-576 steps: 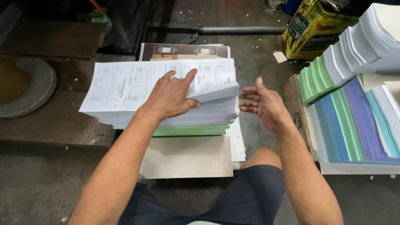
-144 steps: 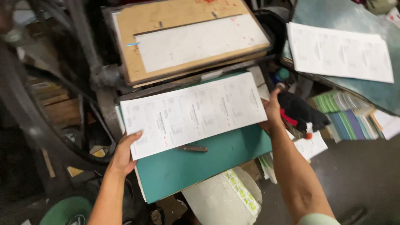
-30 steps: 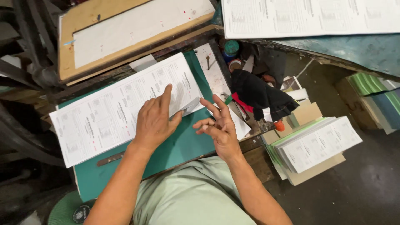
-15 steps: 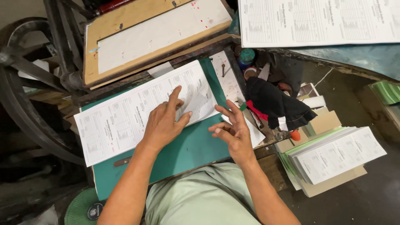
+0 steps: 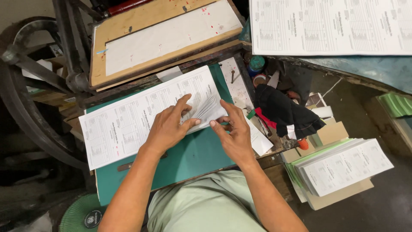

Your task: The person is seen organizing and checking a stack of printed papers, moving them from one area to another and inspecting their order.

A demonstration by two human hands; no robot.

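Note:
A stack of white printed sheets point(image 5: 124, 126) lies slantwise on a green board point(image 5: 189, 157) in front of me. My left hand point(image 5: 168, 128) rests on the stack, with its fingers on top and its thumb under the near right corner. That corner point(image 5: 209, 107) is lifted and fanned into several sheets. My right hand point(image 5: 232, 134) is right beside it, fingers spread, with the fingertips touching the edge of the fanned corner. It holds nothing.
A wooden board with a white sheet point(image 5: 163, 38) stands behind the stack. A dark flywheel point(image 5: 23, 99) is at left. A black cloth point(image 5: 285, 112) and small tins lie at right. More printed sheets point(image 5: 330, 25) lie at top right, and another stack point(image 5: 345, 168) sits lower right.
Both hands have come together at the stack's near right corner. The corner sheets, flat half a second ago, are now lifted and fanned.

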